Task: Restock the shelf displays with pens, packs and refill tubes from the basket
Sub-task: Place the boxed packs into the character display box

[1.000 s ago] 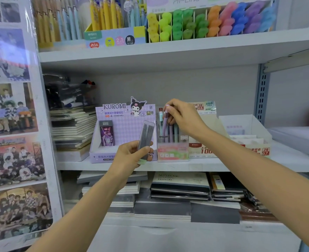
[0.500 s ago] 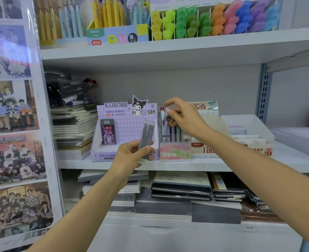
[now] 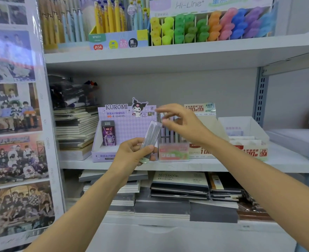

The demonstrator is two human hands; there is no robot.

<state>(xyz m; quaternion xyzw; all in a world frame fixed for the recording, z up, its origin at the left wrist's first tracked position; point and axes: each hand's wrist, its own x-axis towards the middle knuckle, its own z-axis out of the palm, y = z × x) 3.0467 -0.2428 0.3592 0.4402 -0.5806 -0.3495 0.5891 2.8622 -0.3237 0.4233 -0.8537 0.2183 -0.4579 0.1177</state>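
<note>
head view: two bare arms reach toward a white middle shelf (image 3: 286, 161) of stationery.
left hand (image 3: 132, 155): low and centre, thumb and fingers curled round the lower end of a clear refill tube (image 3: 151, 136), a pinching hold.
refill tube: tilted, top leaning right, sticks up out of the left hand, clear of the shelf; its top end is just below the right hand's fingertips.
right hand (image 3: 183, 122): up and right of the left hand, thumb and forefinger apart, motion-blurred; cannot tell if it holds anything.
pens (image 3: 170, 134): upright in a clear pen box (image 3: 173, 153), directly under the right hand's fingers, just right of the left hand.
Kuromi box (image 3: 126, 124): purple, behind the left hand; one dark pack (image 3: 108, 133) stands upright in it, left of that hand.
lead boxes (image 3: 248, 150): beige and white, under and right of the right wrist.
notebook stack (image 3: 75, 128): well left of the left hand, same shelf.
flat notebooks (image 3: 179, 182): shelf below, under both forearms.
highlighters (image 3: 213, 26): upper shelf, well above both hands.
photo sheets (image 3: 13, 110): side panel, far left of the left hand.
</note>
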